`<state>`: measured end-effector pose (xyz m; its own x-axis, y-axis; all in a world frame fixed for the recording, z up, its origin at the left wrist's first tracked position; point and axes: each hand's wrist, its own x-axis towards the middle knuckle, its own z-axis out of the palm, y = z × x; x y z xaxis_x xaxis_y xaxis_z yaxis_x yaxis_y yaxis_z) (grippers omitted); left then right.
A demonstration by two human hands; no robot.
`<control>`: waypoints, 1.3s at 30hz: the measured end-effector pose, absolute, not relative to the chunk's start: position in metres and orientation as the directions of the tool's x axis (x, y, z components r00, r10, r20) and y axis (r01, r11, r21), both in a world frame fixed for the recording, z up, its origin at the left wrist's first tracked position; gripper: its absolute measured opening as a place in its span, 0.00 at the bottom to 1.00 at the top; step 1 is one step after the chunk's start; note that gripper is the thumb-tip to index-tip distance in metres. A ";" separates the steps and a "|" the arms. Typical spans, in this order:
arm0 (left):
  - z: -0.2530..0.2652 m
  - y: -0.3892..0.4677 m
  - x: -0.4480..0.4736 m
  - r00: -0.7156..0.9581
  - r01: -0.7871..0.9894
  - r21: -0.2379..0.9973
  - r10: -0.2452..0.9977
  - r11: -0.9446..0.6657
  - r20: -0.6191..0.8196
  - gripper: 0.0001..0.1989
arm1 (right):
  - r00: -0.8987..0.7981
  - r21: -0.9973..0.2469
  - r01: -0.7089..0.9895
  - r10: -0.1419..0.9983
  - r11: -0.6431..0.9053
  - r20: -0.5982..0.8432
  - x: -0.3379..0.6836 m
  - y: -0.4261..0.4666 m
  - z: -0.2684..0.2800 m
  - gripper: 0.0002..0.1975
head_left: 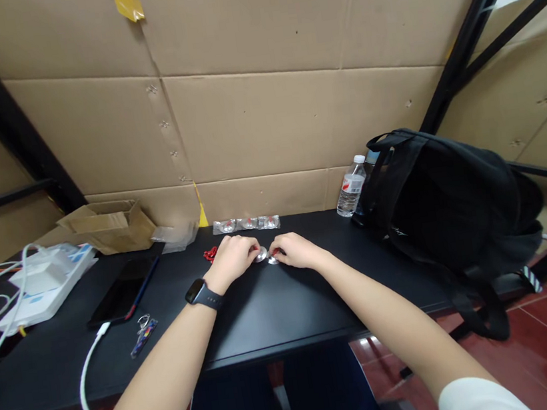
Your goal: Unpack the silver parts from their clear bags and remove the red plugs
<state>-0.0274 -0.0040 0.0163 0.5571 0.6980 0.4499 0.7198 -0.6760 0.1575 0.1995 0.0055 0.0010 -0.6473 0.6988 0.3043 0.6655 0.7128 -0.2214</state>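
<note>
My left hand is closed, thumb and fingers pinched at a small shiny metal disc. Opposite it, my right hand pinches a second silvery disc, with a bit of red at its middle. The two discs lie side by side, low over the black table; whether they touch is too small to tell. Behind the left hand is a small bundle of red cord, partly covered by that hand. Beyond both hands, three clear packets stand in a row, each with a similar round shiny piece inside.
On the left are a brown paper box, clear plastic bags, a phone on a white cable, a keychain and a white power strip. A water bottle and black backpack stand right. Cardboard walls the back.
</note>
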 end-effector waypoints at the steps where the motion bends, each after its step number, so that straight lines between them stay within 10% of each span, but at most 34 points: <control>1: 0.017 -0.004 -0.027 0.554 0.721 0.164 0.702 -0.674 0.448 0.07 | -0.647 -0.215 0.669 0.700 0.712 0.304 0.199 0.005 0.001 0.10; 10: 0.015 0.001 -0.032 0.504 0.726 0.228 0.728 -0.649 0.465 0.07 | -0.534 -0.363 0.666 0.756 0.652 0.378 0.199 0.007 0.003 0.07; 21: 0.014 0.010 -0.028 0.213 0.497 0.673 0.829 -0.547 0.517 0.10 | -0.154 -0.820 0.283 0.868 0.497 0.472 0.193 0.008 0.010 0.10; 39: 0.010 0.005 -0.020 0.299 0.451 0.700 0.833 -0.554 0.466 0.10 | -0.248 -0.869 0.200 0.881 0.453 0.402 0.189 0.008 0.004 0.10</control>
<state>-0.0198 0.0052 0.0098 0.2989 0.8327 0.4661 0.4505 -0.5537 0.7003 0.1886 0.0082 0.0040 -0.2478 0.8814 0.4022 0.2000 0.4527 -0.8689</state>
